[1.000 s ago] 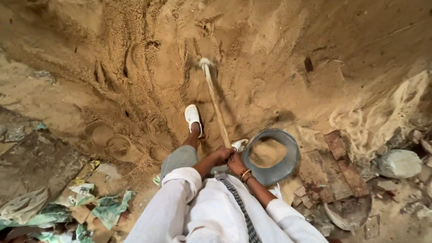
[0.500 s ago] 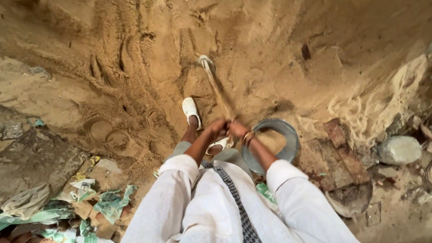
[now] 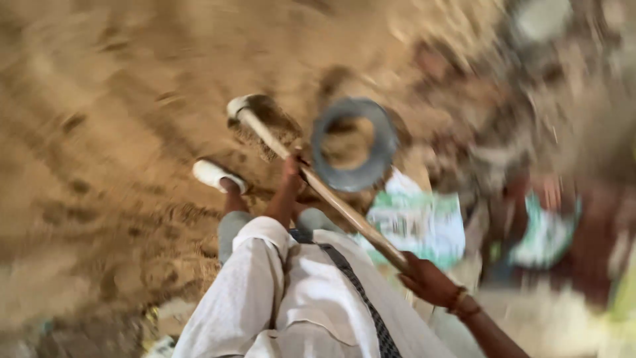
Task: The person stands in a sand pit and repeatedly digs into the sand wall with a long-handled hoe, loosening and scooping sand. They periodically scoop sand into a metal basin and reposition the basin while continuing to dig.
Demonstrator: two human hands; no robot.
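Head view, blurred long wooden-handled hoe (image 3: 318, 185), sand-caked blade, both hands gripping.

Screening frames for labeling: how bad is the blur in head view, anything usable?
Head view: heavy motion blur, worst at right where debris smears; handle, both hands (left, right) and the grey pan stay readable; lighting soft, no glare.

shovel (image 3: 311, 179) slanting across sand (image 3: 99, 132), blade end far-left, grip end near-right | left hand (image 3: 291, 166) midway up shaft, right hand (image 3: 427, 282) at near end | round pan (image 3: 354, 142) just right of shaft, on sand | foot (image 3: 215, 176) left of shaft, below blade | sacks (image 3: 417, 222) right, behind right hand | rubble (image 3: 550, 99) far right
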